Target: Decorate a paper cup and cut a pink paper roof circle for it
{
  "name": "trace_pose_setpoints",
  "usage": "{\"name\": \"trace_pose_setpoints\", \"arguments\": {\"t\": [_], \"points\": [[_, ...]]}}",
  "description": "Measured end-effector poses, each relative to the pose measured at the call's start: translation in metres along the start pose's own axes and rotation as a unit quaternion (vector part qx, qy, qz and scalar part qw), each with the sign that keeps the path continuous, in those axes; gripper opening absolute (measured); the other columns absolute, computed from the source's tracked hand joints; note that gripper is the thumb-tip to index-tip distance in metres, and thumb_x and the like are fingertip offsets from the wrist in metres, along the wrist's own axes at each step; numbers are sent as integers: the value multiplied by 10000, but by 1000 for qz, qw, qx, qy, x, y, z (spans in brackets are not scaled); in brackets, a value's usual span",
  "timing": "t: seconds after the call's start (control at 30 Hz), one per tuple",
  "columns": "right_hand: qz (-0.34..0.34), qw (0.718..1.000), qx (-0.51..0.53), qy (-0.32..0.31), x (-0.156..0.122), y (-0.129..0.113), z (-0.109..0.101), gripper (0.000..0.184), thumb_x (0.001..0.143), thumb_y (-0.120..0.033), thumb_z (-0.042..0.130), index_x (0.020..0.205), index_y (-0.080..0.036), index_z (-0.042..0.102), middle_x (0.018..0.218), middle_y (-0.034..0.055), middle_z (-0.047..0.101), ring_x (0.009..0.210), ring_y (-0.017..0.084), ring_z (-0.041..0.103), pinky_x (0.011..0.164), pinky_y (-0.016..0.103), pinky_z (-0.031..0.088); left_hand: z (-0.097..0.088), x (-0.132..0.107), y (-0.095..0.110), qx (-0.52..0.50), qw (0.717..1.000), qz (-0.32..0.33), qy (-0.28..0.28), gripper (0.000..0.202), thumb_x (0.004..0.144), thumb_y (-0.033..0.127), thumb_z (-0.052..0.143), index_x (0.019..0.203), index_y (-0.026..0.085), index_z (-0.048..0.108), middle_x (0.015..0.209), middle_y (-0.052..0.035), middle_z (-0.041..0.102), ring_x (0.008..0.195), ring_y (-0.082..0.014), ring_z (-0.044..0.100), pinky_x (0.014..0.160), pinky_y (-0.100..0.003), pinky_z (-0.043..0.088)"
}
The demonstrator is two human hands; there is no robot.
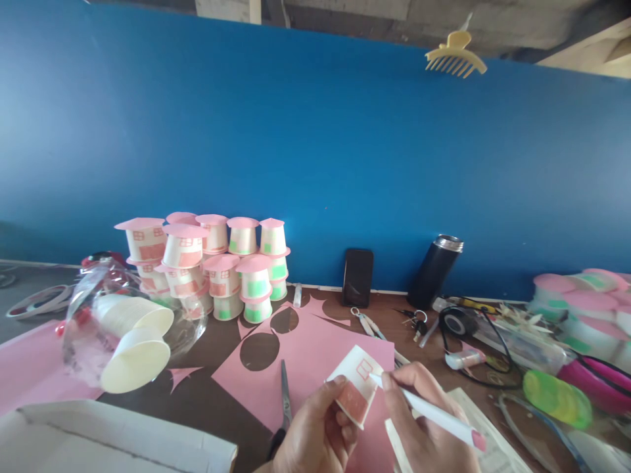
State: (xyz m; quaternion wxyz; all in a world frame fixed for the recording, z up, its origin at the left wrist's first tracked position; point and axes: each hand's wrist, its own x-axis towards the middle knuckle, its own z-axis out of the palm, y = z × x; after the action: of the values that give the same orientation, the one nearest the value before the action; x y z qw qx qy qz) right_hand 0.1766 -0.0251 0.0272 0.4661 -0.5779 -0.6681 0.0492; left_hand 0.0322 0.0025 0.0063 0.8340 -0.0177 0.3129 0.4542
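Observation:
My left hand [323, 427] grips a white paper cup [355, 362] by its lower side, tilted over a pink paper sheet [315, 348]. On the cup are a red-outlined window and a filled red block. In my right hand [424, 420] is a white marker [444, 415] with a pink end, its tip touching the cup beside the drawn window. Scissors [284, 401] with dark handles lie just left of my left hand. Round holes have been cut from the pink sheet.
Stacked decorated cups with pink paper discs [211, 263] stand at the left back. Plain cups [135, 361] lie in clear plastic, behind a white box [113, 437]. A phone [357, 277] and a black bottle [434, 270] lean near the blue wall [315, 144]. Cables and small items crowd the right.

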Motion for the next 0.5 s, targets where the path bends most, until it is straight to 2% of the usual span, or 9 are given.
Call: {"name": "trace_pose_setpoints", "arguments": {"t": [0.5], "points": [[4, 1000, 10, -3, 0, -1, 0, 244, 894, -368, 526, 691, -234, 506, 540, -58, 514, 429, 113, 478, 412, 204, 407, -1, 1, 0, -7, 1000, -8, -2, 264, 902, 164, 515, 656, 79, 561, 465, 19, 484, 373, -36, 423, 379, -129, 366]]}}
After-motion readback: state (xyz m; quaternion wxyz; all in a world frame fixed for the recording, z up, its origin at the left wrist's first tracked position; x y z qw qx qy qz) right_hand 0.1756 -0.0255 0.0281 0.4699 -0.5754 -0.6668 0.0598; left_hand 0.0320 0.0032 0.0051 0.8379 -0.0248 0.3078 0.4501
